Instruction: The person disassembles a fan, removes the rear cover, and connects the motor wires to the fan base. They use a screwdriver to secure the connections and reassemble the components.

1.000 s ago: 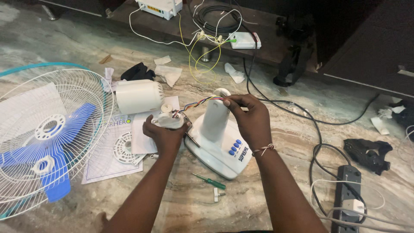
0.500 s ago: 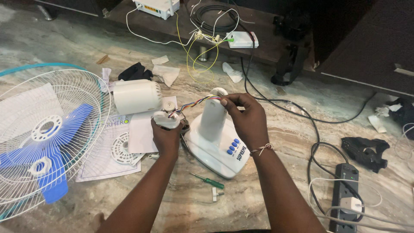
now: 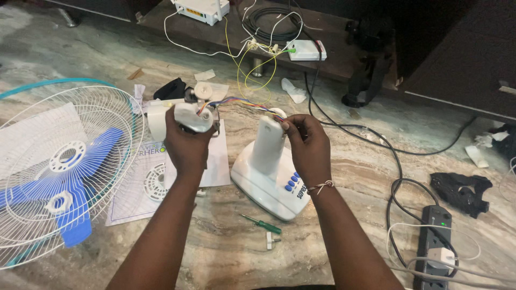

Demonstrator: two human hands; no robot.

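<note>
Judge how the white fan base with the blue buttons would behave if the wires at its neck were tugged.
The fan base has a wide, flat foot on the stone floor, so it probably resists tipping. The smooth floor may let it slide instead. The right hand pinches the wires at the upright neck, and the left hand lifts the motor; the wires look floppy and likely delicate.

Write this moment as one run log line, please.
left hand: holds fan motor raised | right hand: pinches coloured wires atop fan base | screwdriver: on floor

Glossy white plastic fan base (image 3: 269, 177) on a smooth, veined marble floor (image 3: 349, 236).
</note>
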